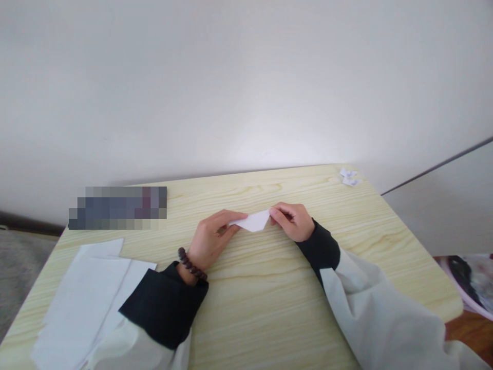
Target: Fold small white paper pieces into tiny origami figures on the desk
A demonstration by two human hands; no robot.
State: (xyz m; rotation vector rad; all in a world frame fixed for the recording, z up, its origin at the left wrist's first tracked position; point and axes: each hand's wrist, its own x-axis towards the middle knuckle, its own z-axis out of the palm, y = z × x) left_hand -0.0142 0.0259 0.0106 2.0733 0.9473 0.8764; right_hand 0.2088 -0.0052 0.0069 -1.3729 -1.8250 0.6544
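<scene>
A small folded piece of white paper (254, 221) is held up between my two hands, above the middle of the table. My left hand (213, 234) pinches its left end between thumb and fingers. At the upper right corner, the thumb and curled fingers of my right hand (292, 221) grip the same paper. The paper has slanted edges and a flat lower edge. Parts of its two ends are hidden under my fingers.
White paper sheets (88, 293) lie overlapping at the table's left, partly under my left sleeve. A blurred-out dark object (117, 208) is at the back left. Small folded white paper pieces (349, 177) sit at the back right corner of the wooden table (262, 313), against the wall.
</scene>
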